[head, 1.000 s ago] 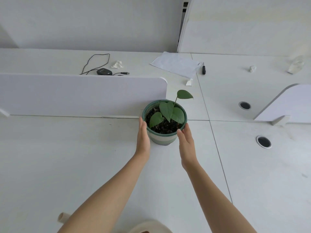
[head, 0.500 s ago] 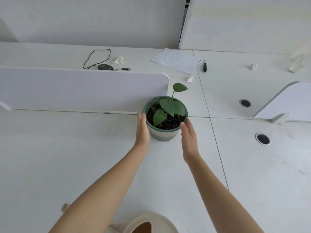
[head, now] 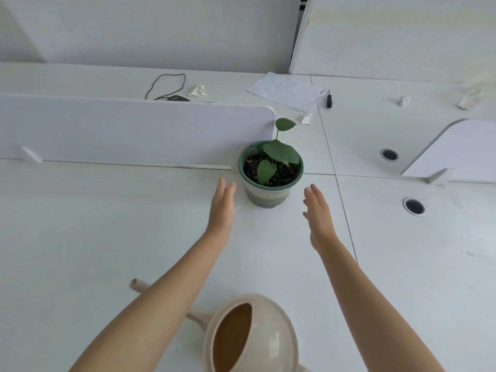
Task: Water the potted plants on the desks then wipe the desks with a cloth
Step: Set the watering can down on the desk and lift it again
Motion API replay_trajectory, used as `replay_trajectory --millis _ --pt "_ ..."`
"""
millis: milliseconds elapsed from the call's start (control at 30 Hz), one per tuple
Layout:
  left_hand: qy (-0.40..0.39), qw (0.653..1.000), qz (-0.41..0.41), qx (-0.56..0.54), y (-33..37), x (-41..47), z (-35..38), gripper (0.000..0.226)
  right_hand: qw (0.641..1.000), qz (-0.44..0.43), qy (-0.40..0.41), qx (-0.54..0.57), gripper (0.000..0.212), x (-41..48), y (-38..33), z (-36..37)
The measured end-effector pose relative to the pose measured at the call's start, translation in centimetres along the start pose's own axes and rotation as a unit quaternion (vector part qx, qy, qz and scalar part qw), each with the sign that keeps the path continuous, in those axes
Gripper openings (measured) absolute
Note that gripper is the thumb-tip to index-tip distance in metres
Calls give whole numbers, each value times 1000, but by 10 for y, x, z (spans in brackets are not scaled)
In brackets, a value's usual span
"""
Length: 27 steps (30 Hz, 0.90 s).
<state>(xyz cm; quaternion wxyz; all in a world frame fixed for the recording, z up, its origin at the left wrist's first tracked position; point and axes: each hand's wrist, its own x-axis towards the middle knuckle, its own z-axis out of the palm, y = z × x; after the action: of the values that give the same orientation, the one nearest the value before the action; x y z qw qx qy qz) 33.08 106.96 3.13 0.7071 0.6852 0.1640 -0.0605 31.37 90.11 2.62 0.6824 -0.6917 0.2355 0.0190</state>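
Between left hand (head: 222,208) and right hand (head: 318,214), potted plant (head: 270,173)

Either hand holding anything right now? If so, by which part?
Nothing is held. The left hand and right hand are both open, fingers straight, on either side of the green-rimmed striped ceramic plant pot with a gap to it.

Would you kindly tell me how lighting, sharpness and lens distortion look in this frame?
Head view: soft, even light with only a faint shadow beside the pot; a pale sheen on the watering can; the wide lens tilts the wall edge; the far-right item is washed out and blurred.
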Motion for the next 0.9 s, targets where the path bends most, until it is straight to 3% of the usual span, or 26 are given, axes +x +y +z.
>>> replay_trajectory --millis 167,300,600,733,900 --pt "40 994 100 -4 -1 -77 -54 33 997 4 -5 -71 28 -81 33 -23" --pt "148 972 177 -37 -21 -123 -90 20 996 -10 7 -90 18 -134 55 -41" --pt "327 933 117 -93 -81 -170 -137 31 990 -20 -22 -141 19 -201 89 -53" --pt "309 943 62 -102 -94 -168 -138 27 985 -11 -31 -166 24 -216 102 -51" --pt "204 971 1 -127 -98 -156 -135 32 985 -24 -32 -169 19 -231 116 -41"
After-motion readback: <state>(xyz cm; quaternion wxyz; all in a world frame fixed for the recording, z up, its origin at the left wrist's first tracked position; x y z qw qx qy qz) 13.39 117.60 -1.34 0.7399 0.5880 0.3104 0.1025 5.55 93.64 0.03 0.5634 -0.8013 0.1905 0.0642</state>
